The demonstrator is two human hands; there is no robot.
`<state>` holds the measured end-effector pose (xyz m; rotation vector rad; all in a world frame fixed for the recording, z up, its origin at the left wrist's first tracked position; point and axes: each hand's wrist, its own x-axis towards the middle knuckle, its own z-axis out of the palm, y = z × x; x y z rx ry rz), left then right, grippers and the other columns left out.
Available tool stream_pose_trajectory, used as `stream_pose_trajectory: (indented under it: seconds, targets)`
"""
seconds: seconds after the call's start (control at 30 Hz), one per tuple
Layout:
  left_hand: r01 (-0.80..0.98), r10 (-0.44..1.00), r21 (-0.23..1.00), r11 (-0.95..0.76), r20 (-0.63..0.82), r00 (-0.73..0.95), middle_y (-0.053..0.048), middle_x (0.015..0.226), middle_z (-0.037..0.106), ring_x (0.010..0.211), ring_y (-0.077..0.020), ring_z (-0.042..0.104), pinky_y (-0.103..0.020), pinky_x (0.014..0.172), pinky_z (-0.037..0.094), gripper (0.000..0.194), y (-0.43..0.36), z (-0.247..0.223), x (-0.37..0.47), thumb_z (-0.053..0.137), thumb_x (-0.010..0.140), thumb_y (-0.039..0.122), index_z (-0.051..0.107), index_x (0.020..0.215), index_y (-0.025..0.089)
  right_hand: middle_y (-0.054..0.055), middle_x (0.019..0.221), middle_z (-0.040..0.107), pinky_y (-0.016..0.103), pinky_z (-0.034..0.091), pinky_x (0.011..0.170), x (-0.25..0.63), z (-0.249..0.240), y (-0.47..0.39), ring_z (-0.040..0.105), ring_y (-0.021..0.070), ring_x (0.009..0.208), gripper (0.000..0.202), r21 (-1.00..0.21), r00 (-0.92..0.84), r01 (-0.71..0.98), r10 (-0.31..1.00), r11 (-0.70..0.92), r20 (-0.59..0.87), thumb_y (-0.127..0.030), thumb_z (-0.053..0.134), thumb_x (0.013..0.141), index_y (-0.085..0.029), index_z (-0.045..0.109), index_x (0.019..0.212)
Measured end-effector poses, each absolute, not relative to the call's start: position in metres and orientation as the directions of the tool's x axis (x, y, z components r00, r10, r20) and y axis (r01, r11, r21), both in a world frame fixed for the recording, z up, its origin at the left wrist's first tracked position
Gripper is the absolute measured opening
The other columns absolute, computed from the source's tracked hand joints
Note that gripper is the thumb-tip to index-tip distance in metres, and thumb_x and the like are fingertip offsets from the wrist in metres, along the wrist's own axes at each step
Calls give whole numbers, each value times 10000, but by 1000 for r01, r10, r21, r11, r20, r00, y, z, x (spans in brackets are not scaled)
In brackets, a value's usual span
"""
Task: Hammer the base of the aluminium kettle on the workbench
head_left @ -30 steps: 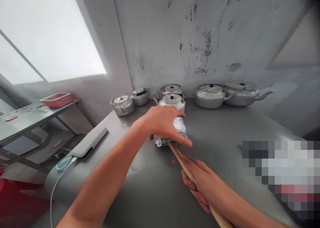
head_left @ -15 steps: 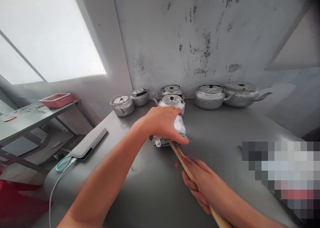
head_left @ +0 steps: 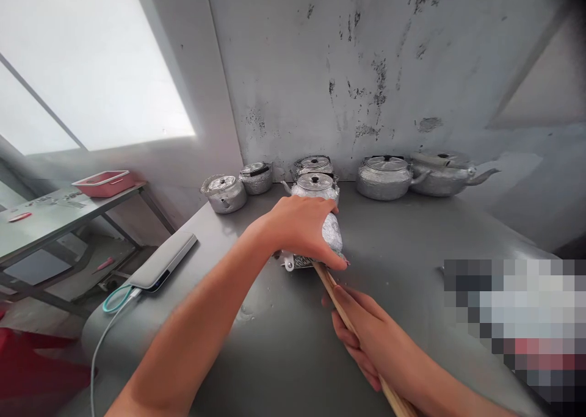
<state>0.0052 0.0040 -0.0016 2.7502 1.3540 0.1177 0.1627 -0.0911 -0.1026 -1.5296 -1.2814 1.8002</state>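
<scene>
My left hand is wrapped over a silvery metal pot, which lies tipped on the grey table; its far side is hidden under my palm. A white bracket shows at the pot's near left edge. My right hand grips a long wooden stick, whose far end meets the pot's near underside below my left thumb. Just behind my left hand stands an upright kettle.
More metal kettles stand along the wall, left and right. A grey power bank with a cable lies at the table's left edge. Beyond is a side table with a pink basket. A blurred patch covers the right.
My left hand and the pot have shifted slightly to the right. The stick's far end has moved slightly right too, with my right hand still around it.
</scene>
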Motion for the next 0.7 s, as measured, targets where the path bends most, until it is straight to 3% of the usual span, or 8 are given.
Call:
stream_pose_trajectory:
  seconds: [0.3,0.7]
  targets:
    - [769,773,80,-634,38,633,-15,1442,571,1267,-318,542,-398,1039,414,953,6,-1,4,625,646,785,478,1444,286,-112,586,358,168,329,293,162,-99,-92,232,50,371,401,-850,-295,251,800,-463,-522,-580,294,1005,-232,492,1003]
    - [773,776,73,-631,39,630,-32,1353,619,1188,-304,581,-400,996,441,938,6,-2,3,619,646,805,512,1414,278,-109,596,404,191,381,331,165,-101,-93,337,49,338,384,-856,-324,298,799,-422,-507,-533,280,1026,-216,495,1047]
